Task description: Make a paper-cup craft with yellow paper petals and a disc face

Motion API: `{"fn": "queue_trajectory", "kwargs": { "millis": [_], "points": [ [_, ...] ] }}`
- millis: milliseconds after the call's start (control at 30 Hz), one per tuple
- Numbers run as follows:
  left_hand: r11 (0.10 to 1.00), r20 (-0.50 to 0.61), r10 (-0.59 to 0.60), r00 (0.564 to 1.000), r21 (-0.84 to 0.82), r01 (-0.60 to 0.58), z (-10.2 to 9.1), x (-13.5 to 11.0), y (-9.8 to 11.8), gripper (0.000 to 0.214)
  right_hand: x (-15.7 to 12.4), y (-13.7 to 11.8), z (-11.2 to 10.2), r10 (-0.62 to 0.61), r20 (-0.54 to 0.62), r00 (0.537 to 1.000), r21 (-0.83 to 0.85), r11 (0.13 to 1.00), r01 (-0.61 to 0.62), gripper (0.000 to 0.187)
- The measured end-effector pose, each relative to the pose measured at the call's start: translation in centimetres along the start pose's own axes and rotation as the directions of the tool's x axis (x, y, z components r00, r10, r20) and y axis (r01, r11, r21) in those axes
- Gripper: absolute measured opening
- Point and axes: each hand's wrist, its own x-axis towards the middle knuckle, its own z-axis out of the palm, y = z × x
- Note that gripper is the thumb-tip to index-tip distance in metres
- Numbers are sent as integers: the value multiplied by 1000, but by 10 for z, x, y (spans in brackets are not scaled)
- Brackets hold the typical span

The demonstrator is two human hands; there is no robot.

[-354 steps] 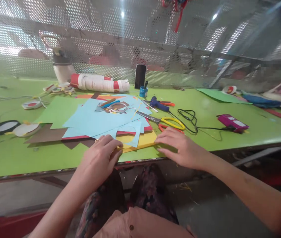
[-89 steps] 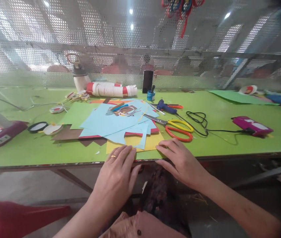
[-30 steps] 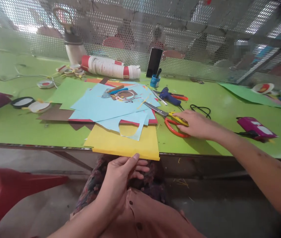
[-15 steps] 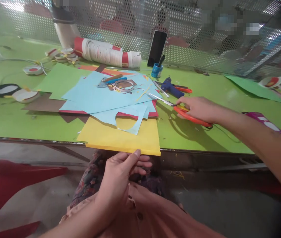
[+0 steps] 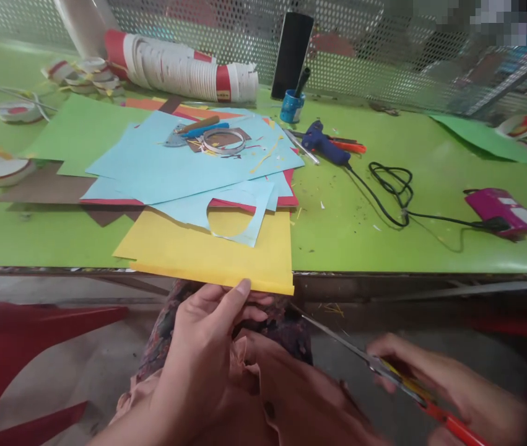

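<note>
Left hand: Your left hand (image 5: 207, 353) pinched the near edge of the yellow sheet (image 5: 189, 254). The thumb lay on top, and the other fingers curled underneath, mostly hidden by the paper.
Yellow sheet: It lay at the near edge of the counter (image 5: 360, 241), with its front strip jutting past the rim over your lap. Its far part was buried under the blue sheets (image 5: 165, 167), so you could not see how far back it reached.
Right hand: Your right hand (image 5: 444, 384) was low on the right, below the counter, closed round the handles of the scissors (image 5: 351, 350). Blur smeared it, so single fingers were hard to pick out.
Scissors: The blades pointed up and left, with the tip just under the yellow sheet's near right corner. Whether it touched, or whether the blades were parted, could not be told. The orange handle ran out at the bottom of the frame.
Blue sheets: The nearest one had a round cut-out with yellow showing through it.
Pile top: A tape ring (image 5: 223, 139) lay among small tools too tangled to tell apart.
Glue gun: The glue gun (image 5: 321, 141) lay right of the pile, its cord (image 5: 393, 192) looping toward a pink box (image 5: 505, 214).
Back: A cup stack (image 5: 184, 65) lay on its side, and a phone (image 5: 292, 52) stood behind a blue pot (image 5: 291, 106), its top cut off.
Lower left: A red chair (image 5: 12, 347) was only partly in frame.
</note>
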Motion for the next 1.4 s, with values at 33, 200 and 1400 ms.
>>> {"fn": "queue_trajectory", "kwargs": {
  "millis": [33, 200, 1400],
  "points": [
    [1000, -12, -7, 1000, -5, 7, 0, 0, -1, 19, 2, 3, 2, 14, 57, 998, 41, 999, -16, 46],
    [999, -59, -36, 998, -22, 35, 1, 1, -2, 20, 22, 9, 4, -28, 189, 982, 162, 987, -3, 41],
    [996, 139, 51, 989, 66, -60, 9, 0, -10, 17, 40, -33, 33, 26, 184, 982, 321, 943, -85, 75]
  ]
}}
